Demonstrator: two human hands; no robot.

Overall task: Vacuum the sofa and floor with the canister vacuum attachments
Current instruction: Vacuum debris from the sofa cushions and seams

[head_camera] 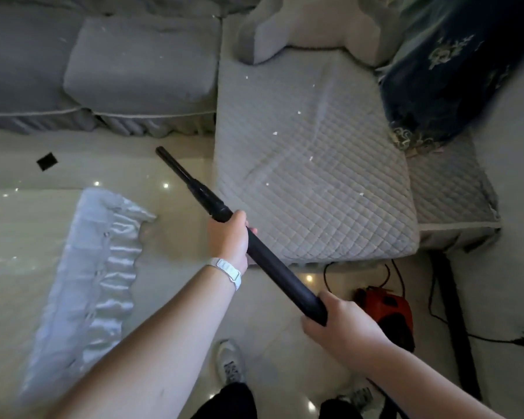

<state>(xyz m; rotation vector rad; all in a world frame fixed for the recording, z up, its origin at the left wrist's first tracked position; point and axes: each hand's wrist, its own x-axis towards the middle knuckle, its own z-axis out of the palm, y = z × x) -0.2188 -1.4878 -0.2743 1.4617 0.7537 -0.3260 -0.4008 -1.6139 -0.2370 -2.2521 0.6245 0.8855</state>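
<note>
I held the black vacuum wand [242, 234] in both hands, angled from near right up toward far left, its narrow tip out over the glossy tiled floor [285, 355] just short of the sofa's skirt. My left hand [229, 237] was wrapped around the wand about midway, right below its thicker collar, fingers curled shut around the tube; a pale wristband [226, 270] sat on that wrist. My right hand [339, 323] gripped the near end of the wand, fingers closed over it.

To the right of the wand lay the quilted grey sofa cushion [312, 164], dotted with small white crumbs [275, 133]. A pale shaped pillow [318, 25] rested at its far end, and a dark blue embroidered cloth [445, 65] hung over the far right. The darker grey sofa seat [139, 62] ran along the far left.

On the floor to the left, a shiny white ruffled cloth [91, 273] lay spread out, and a small black square [47, 161] sat farther off near the sofa skirt. Near right, partly behind my right hand, stood the red canister vacuum [390, 309], with a black cord [454, 325] trailing right to its plug. My white shoe [230, 362] showed at the near edge.
</note>
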